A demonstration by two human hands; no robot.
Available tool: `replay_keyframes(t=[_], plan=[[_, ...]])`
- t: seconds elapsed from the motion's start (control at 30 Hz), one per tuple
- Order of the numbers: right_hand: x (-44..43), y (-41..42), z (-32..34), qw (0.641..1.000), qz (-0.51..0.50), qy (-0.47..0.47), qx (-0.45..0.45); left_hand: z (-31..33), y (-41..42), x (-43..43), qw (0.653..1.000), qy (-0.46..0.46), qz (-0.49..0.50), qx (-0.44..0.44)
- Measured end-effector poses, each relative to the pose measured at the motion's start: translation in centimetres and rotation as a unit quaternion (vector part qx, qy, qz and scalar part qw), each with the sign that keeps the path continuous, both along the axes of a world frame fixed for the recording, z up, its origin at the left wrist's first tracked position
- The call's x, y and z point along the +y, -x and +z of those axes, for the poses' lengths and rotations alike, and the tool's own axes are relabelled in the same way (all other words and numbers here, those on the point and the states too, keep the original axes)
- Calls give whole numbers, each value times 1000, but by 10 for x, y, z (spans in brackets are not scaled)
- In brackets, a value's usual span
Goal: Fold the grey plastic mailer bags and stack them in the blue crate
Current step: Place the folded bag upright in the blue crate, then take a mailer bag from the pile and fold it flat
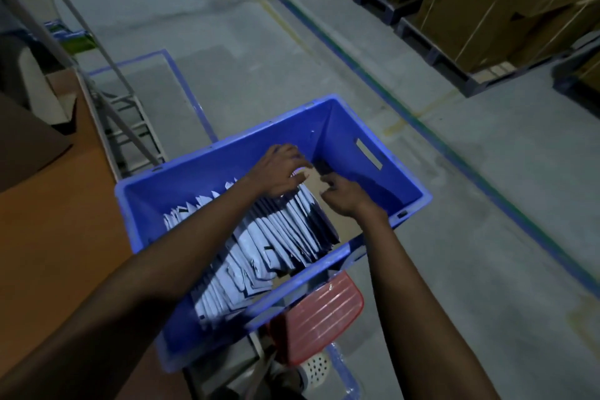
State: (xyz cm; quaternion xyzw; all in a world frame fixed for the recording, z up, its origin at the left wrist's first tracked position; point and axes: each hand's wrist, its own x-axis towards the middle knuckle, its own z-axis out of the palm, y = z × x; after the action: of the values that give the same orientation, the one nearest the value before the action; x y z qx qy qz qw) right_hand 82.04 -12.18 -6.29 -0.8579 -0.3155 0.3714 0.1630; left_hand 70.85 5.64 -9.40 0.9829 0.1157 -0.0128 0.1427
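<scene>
A blue crate stands in front of me, holding a slanted row of several folded grey mailer bags on edge. A brown cardboard divider leans against the right end of the row. My left hand rests on the tops of the far bags, fingers curled over them. My right hand pinches the top edge of the cardboard divider. Both forearms reach over the crate and hide part of the row.
A red plastic stool sits under the crate's near corner. A brown table surface lies to the left. Pallets with cardboard boxes line the far right. Concrete floor with blue line markings lies beyond the crate.
</scene>
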Motion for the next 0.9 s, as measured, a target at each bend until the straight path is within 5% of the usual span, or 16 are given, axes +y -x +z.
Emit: replay_keyframes(t=[0.27,0.43,0.9], plan=[[-46,71,43,965,-55,-241,-90,46,111,-43,972,26,152,-180],[-41,179,44,908,41,-368,-199,48,230,-73,923,12,293,-249],[14,505,70,823,289,-480,-92,89,597,-140,803,-50,521,-285]])
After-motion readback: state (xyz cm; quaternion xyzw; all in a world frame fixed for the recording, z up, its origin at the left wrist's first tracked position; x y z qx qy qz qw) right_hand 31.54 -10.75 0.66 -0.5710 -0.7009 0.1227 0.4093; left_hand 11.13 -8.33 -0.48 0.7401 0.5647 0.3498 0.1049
